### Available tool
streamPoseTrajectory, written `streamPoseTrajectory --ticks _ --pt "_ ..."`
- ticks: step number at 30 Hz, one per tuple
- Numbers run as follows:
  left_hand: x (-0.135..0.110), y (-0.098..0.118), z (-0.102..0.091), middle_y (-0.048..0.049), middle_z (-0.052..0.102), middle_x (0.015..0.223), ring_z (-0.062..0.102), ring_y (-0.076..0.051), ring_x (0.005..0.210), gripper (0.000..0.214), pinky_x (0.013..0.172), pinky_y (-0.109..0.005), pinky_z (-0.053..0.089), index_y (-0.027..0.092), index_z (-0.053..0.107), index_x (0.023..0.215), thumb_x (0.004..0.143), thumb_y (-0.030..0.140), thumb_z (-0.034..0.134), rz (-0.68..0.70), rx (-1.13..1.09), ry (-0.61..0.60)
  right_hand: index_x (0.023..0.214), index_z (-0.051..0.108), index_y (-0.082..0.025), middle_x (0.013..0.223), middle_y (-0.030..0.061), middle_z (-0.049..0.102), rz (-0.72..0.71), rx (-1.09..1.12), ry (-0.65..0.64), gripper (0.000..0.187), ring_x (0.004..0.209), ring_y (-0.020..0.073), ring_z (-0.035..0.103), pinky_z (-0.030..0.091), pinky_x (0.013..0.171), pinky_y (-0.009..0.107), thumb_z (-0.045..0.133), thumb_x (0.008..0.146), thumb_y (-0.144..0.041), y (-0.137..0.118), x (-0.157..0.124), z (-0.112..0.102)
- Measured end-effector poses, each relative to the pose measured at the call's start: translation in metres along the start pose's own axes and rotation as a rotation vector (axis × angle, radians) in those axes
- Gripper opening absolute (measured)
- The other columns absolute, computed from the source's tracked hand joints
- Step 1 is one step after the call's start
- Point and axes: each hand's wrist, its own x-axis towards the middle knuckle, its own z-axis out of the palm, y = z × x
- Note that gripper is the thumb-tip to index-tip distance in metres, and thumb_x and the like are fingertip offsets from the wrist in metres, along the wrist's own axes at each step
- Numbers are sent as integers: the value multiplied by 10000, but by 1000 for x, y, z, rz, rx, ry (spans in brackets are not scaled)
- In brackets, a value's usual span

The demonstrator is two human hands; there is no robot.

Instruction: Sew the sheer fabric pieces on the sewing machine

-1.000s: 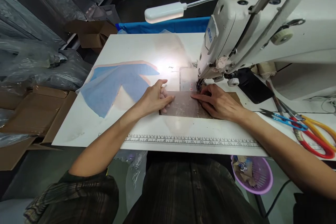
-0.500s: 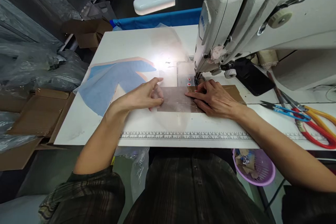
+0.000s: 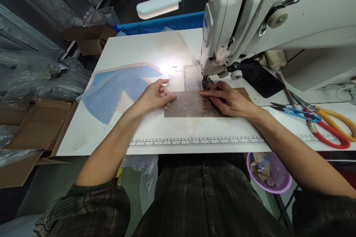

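Note:
A sheer, pale fabric piece [image 3: 187, 100] lies over a brown flat piece [image 3: 244, 94] on the white sewing table, just in front of the presser foot [image 3: 204, 82]. At its left edge, my left hand [image 3: 154, 96] pinches the sheer fabric between thumb and fingers. My right hand [image 3: 229, 100] rests over the brown piece, its thumb and index fingertip closed on the sheer fabric's right edge beside the presser foot. Part of the brown piece is hidden under that hand. The sewing machine [image 3: 217, 26] stands above, its needle close to my right fingertips.
Blue cut fabric [image 3: 116, 81] lies to the left. A printed ruler [image 3: 194, 143] runs along the table's front edge. On the right are a black phone [image 3: 263, 77], blue thread snips [image 3: 299, 112] and red-handled scissors [image 3: 328, 139]. A purple basket [image 3: 286, 183] sits below; a lamp [image 3: 158, 6] hangs above.
My right fingers have gone from lying on the sheer fabric to pinching its right edge. My left hand keeps its hold. The view has shifted slightly.

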Motion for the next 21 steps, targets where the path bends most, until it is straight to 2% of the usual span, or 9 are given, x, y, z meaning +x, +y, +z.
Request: streamPoseTrajectory --ticks 7,11,18,21 --pt "-2 5 2 29 643 764 624 -87 531 751 503 -220 531 107 405 1476 834 214 779 -11 -12 25 1247 730 -236 1093 125 588 -40 -20 11 357 1032 233 597 529 991 468 494 979 -242 5 -1 4" --pt "-1 6 2 38 642 754 628 -88 526 770 522 -221 536 115 404 1477 818 214 790 -28 -17 28 1235 736 -208 1082 135 583 -49 -15 18 359 1035 241 600 537 980 466 492 973 -226 6 -2 5" --pt "-2 7 3 26 658 745 617 -90 511 768 522 -223 511 131 430 1462 800 232 807 -45 -17 44 1227 744 -219 1088 137 591 -24 -5 27 356 1025 237 603 547 944 442 500 970 -236 4 -1 2" --pt "-1 6 3 20 657 742 618 -95 514 780 527 -229 512 136 430 1465 790 240 808 -53 -27 49 1203 758 -234 1117 133 621 -72 2 -5 342 1040 242 596 530 944 446 516 962 -239 1 -2 -1"
